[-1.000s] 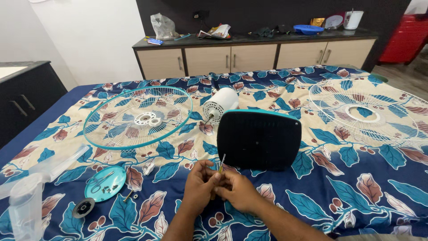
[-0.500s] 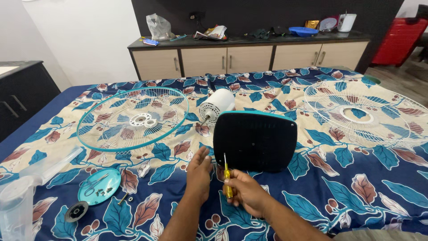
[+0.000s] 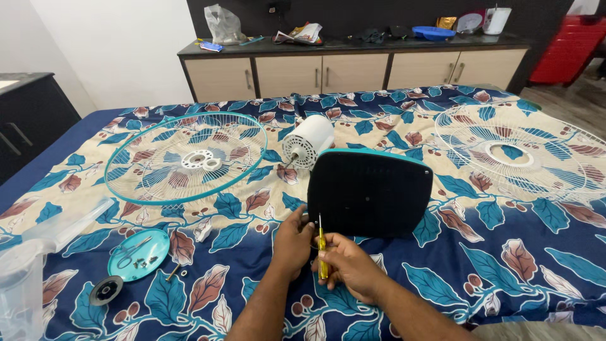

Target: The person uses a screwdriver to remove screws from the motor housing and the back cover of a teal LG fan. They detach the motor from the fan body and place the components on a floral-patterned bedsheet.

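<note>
From the head camera: the right hand [image 3: 350, 265] has its fingers wrapped around a yellow screwdriver [image 3: 322, 256], tip up, just before the black fan base [image 3: 369, 192] on the bed [image 3: 505, 265]. The left hand [image 3: 293, 243] touches the base's lower edge, fingers loosely spread.

On the leaf-patterned bedsheet [image 3: 505, 252] we see a teal-rimmed fan guard [image 3: 185, 158] at left, a white fan guard [image 3: 514, 151] at right, and a white motor housing [image 3: 308, 141] between them. A teal round cap [image 3: 137, 254] holds small screws; a black disc [image 3: 105, 290] lies just beside it. A cabinet [image 3: 353, 69] stands behind.
</note>
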